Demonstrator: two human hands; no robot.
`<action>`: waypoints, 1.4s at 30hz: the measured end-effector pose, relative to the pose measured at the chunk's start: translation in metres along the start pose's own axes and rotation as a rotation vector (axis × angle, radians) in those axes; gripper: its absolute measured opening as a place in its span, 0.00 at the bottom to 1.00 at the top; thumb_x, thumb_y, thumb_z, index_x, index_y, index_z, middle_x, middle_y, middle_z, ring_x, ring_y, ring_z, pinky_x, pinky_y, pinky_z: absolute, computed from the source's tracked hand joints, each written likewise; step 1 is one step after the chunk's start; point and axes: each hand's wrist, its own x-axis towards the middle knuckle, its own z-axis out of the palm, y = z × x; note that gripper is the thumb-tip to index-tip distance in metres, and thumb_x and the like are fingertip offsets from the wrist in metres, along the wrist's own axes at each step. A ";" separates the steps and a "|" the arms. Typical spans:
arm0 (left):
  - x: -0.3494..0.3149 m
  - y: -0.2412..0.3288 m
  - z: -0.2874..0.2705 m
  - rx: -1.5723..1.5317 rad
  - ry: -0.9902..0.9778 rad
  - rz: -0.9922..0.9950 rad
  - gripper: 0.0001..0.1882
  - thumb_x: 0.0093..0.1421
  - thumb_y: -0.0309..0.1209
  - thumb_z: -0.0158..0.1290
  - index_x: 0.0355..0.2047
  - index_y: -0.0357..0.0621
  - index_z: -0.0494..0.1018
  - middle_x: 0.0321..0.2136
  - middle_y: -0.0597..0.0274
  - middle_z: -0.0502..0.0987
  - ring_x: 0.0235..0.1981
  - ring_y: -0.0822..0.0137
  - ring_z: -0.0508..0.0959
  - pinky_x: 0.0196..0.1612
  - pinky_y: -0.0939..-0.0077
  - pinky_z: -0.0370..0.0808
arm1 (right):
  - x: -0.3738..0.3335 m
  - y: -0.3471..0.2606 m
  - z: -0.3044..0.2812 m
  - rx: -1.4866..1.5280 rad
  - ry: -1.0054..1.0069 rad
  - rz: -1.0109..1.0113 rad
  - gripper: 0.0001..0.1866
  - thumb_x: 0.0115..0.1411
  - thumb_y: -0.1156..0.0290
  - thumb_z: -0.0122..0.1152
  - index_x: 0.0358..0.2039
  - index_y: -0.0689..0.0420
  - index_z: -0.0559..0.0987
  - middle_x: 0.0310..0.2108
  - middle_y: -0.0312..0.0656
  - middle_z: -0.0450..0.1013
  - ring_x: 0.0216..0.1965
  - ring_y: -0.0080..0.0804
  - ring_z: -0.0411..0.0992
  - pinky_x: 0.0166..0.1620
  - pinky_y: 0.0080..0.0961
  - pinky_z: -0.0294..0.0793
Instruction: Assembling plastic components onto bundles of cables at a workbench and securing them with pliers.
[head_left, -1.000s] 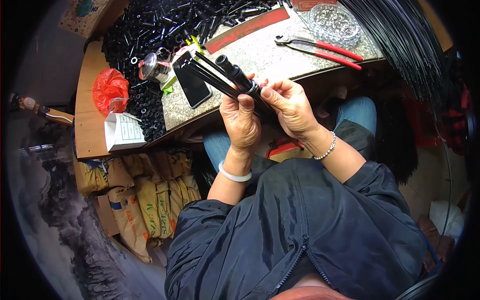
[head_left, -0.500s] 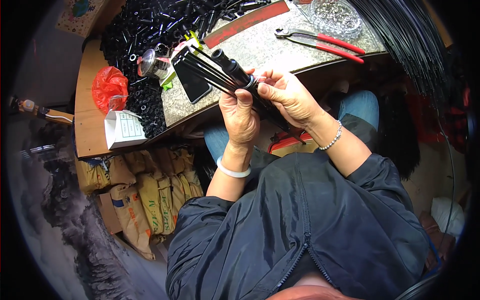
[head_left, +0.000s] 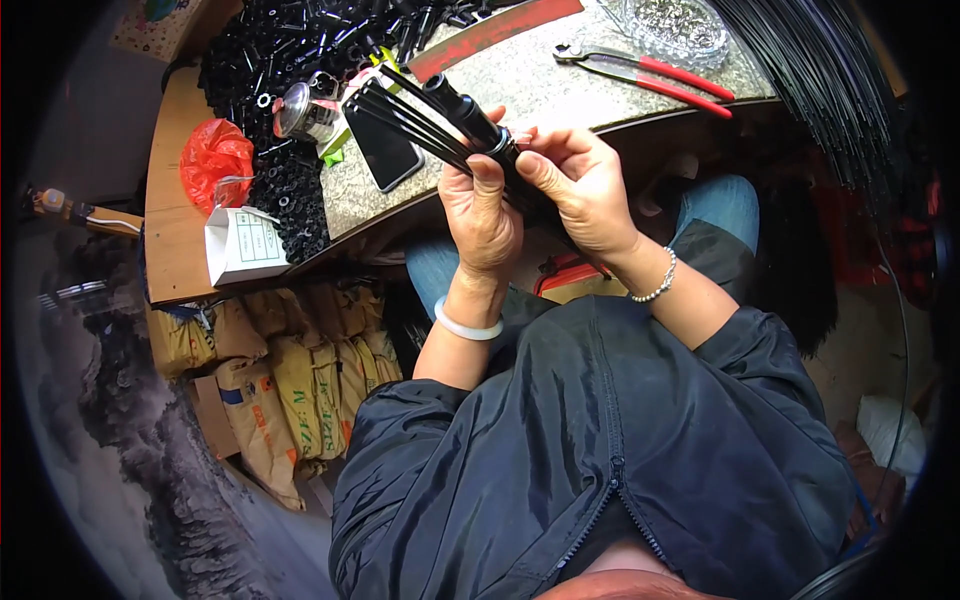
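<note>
Over my lap, just off the table's front edge, I hold a black umbrella frame (head_left: 474,124) slantwise. Its thick stepped tube and a fan of thin ribs point up and to the left. My left hand (head_left: 480,220) is closed round the ribs, the thumb pressed flat along them. At the ring-shaped collar, my right hand (head_left: 588,190) grips the frame, with thumb and fingers close to the collar. Some small pinkish thing shows by the right fingertips, too small to name. The frame's lower end is partly hidden behind my hands.
On the table lie a dark phone (head_left: 384,145), red-handled pliers (head_left: 650,78), a red strip (head_left: 495,38) and a clear bowl of small metal parts (head_left: 676,32). Black parts (head_left: 300,60) are heaped at the back left, near a red plastic bag (head_left: 216,165) and white box (head_left: 243,246). Black rods (head_left: 820,90) hang at right.
My right hand has turned slightly at the collar, its thumb now stretched more toward the frame. The left hand's hold looks the same. The whole view has shifted a little.
</note>
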 end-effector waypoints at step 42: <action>0.006 0.011 -0.005 0.013 -0.043 -0.066 0.28 0.61 0.48 0.45 0.51 0.36 0.59 0.34 0.57 0.74 0.40 0.63 0.74 0.53 0.64 0.66 | 0.013 -0.002 -0.006 -0.062 -0.096 0.183 0.13 0.55 0.68 0.62 0.38 0.60 0.73 0.38 0.34 0.70 0.38 0.18 0.67 0.45 0.15 0.66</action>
